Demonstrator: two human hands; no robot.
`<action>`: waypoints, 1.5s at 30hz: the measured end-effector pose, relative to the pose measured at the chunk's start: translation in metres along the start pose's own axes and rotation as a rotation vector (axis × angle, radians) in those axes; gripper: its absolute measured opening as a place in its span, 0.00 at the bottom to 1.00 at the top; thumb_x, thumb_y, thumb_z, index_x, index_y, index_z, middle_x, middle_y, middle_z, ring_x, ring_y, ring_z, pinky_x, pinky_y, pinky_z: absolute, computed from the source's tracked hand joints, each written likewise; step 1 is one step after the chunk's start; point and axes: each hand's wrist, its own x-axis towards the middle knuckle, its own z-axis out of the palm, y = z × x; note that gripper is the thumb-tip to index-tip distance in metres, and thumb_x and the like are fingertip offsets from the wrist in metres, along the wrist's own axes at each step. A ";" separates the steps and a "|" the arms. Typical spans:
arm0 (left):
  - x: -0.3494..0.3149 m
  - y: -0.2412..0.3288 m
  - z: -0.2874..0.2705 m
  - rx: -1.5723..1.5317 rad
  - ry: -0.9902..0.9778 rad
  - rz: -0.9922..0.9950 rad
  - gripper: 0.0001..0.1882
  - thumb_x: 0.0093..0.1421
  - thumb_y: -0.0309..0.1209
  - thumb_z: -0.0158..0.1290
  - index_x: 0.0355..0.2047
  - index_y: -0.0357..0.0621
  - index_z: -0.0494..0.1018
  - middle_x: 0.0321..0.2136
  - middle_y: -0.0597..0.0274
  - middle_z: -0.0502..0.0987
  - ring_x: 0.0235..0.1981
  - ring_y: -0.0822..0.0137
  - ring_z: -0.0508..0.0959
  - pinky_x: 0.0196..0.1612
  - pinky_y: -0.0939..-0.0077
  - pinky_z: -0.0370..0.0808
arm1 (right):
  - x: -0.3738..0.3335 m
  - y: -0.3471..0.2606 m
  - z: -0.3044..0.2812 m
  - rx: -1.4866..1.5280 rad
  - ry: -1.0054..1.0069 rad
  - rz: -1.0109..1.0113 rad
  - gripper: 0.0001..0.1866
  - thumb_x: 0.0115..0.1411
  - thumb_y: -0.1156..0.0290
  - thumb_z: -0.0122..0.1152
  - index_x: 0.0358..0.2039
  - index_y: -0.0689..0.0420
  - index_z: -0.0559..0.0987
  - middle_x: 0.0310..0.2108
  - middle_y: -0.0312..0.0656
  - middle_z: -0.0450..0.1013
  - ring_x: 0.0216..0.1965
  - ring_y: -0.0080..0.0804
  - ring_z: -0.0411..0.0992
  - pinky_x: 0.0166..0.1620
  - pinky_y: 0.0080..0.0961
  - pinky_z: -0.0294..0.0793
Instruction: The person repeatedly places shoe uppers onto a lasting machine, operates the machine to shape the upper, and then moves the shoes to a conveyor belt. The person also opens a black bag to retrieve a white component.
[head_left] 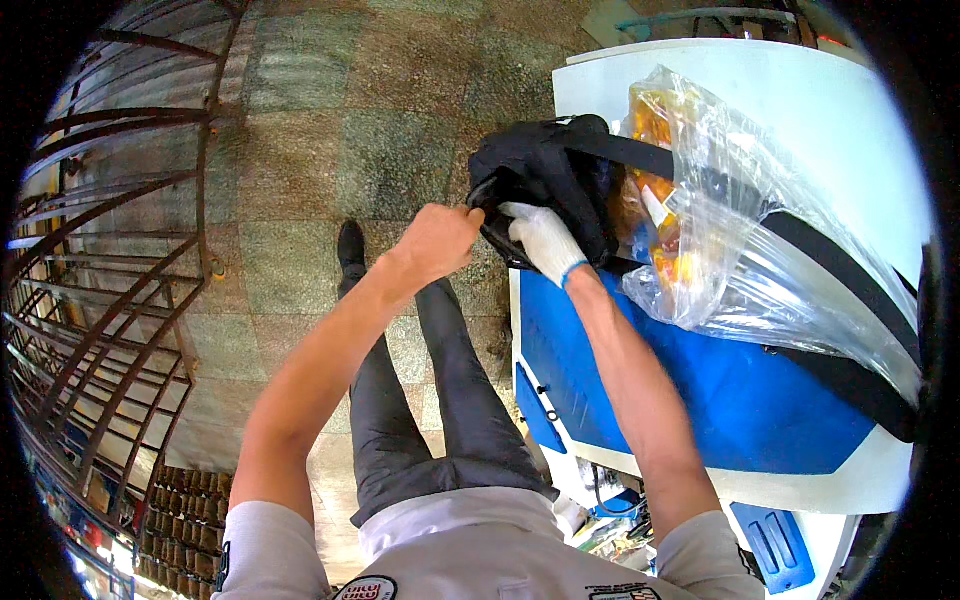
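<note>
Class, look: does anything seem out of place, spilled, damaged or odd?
Yes: the right hand wears a white glove, while the left hand, at the edge of the black bag, is bare, an odd mismatch. No spill or damage stands out.

Floor [295, 150] is speckled square tiles, kinda greenish-grey and brown. Dark, rusty-looking metal racks [206, 116] run down the left side, and there's a big blue-and-white cabinet [740, 400] taking up the right.
</note>
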 end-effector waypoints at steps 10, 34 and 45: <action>-0.013 -0.003 -0.012 -0.039 0.052 0.117 0.13 0.49 0.25 0.57 0.36 0.38 0.72 0.25 0.53 0.74 0.27 0.49 0.79 0.28 0.56 0.76 | 0.064 0.033 0.058 -0.380 -0.338 0.268 0.27 0.61 0.62 0.57 0.59 0.59 0.72 0.58 0.61 0.70 0.60 0.56 0.68 0.62 0.44 0.68; -0.017 -0.001 -0.020 0.006 0.091 -0.031 0.15 0.48 0.24 0.57 0.39 0.37 0.74 0.27 0.50 0.77 0.28 0.47 0.80 0.31 0.54 0.78 | 0.063 0.041 0.051 -0.434 -0.099 0.264 0.18 0.63 0.64 0.55 0.50 0.57 0.78 0.54 0.59 0.74 0.55 0.58 0.72 0.60 0.48 0.70; -0.008 0.031 -0.048 -0.225 -0.037 -0.214 0.12 0.54 0.24 0.57 0.39 0.32 0.75 0.26 0.45 0.79 0.28 0.47 0.82 0.34 0.54 0.79 | -0.069 -0.069 -0.074 1.270 -0.027 0.523 0.20 0.65 0.76 0.59 0.55 0.70 0.73 0.38 0.44 0.76 0.33 0.30 0.76 0.42 0.42 0.82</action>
